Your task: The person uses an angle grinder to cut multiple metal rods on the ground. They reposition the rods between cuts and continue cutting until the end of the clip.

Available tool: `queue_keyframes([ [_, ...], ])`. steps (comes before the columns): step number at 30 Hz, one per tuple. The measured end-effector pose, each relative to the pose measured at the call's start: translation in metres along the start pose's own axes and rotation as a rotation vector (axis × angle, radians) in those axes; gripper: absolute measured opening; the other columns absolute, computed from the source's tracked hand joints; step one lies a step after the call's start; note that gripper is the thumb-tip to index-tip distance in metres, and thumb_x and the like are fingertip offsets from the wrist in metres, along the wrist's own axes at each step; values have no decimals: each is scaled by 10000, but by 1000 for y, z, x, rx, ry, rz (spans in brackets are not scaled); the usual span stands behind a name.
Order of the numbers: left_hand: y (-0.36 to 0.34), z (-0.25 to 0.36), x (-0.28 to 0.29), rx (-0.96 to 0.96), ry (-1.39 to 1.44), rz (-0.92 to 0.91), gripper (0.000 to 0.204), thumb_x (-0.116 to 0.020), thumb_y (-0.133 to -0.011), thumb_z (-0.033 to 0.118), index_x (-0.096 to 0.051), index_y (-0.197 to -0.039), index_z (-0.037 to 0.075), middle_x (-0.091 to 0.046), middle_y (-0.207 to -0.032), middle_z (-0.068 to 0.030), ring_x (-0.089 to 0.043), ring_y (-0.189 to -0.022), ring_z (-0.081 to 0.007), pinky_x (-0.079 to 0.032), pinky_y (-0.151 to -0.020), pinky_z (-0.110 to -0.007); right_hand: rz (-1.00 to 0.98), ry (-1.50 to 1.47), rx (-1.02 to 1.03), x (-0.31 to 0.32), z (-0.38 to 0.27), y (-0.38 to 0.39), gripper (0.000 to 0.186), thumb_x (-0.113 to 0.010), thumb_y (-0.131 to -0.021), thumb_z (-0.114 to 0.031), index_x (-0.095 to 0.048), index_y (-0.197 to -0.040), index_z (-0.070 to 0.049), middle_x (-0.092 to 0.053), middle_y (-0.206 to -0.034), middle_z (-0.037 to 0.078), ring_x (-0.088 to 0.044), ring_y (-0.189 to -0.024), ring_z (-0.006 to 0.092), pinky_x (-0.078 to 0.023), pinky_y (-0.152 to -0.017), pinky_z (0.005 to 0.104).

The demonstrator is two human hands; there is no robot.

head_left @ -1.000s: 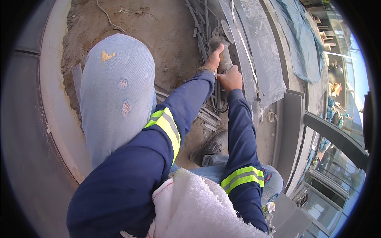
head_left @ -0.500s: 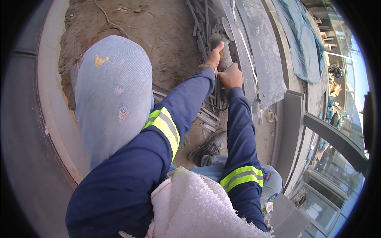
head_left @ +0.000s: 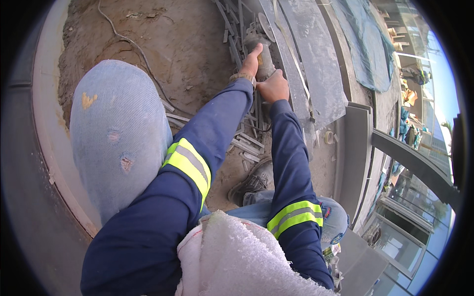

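An angle grinder (head_left: 265, 63) with a round disc (head_left: 266, 27) at its far end is held in both my hands. Around the side of its body, near the head, my left hand (head_left: 251, 62) is closed, thumb pointing forward. My right hand (head_left: 274, 87) grips the rear end. The disc stands at the edge of a long grey slab (head_left: 289, 64), dusty on top; whether it touches the slab I cannot tell. A pale strip (head_left: 296, 61) runs lengthwise along the slab. Dust hazes the grinder's head.
Cut grey strips (head_left: 247, 148) lie scattered on the dirt beneath my arms. A cable (head_left: 140, 52) winds over the ground at left. Past the slab lie a blue-green sheet (head_left: 363, 44) and a grey metal frame (head_left: 358, 158). My boot (head_left: 254, 180) rests near the strips.
The whole scene has shifted slightly left in view, my knee also lower. Both hands still hold the grinder, which stays beside the slab's edge.
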State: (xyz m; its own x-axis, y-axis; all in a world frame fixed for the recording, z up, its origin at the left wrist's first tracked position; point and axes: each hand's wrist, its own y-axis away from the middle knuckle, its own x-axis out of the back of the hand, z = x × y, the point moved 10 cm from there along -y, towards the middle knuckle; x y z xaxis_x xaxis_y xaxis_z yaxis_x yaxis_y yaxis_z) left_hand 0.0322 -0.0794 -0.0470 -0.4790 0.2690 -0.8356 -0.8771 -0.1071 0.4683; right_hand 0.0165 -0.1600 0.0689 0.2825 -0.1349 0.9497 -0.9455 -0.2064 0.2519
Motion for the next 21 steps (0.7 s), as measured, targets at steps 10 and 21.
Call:
queue_keyframes([
  [10, -7, 7, 1, -50, -14, -14, 532, -628, -898, 570, -635, -1007, 50, -669, -859, -138, -675, -731, -295, -573, -687, -430, 9, 4, 14, -2, -2, -7, 856, -834, -632, -448, -504, -1246, 50, -673, -1119, 279, -663, -1064, 402, -524, -931, 449],
  [21, 1, -1, 0, 18, -4, 8, 556, -615, -908, 568, -636, -1078, 39, -674, -936, -136, -670, -713, -280, -570, -696, -399, 35, -51, 35, 1, 1, -1, 887, -859, -582, -479, -529, -1166, 100, -659, -1096, 335, -655, -1065, 442, -516, -935, 450],
])
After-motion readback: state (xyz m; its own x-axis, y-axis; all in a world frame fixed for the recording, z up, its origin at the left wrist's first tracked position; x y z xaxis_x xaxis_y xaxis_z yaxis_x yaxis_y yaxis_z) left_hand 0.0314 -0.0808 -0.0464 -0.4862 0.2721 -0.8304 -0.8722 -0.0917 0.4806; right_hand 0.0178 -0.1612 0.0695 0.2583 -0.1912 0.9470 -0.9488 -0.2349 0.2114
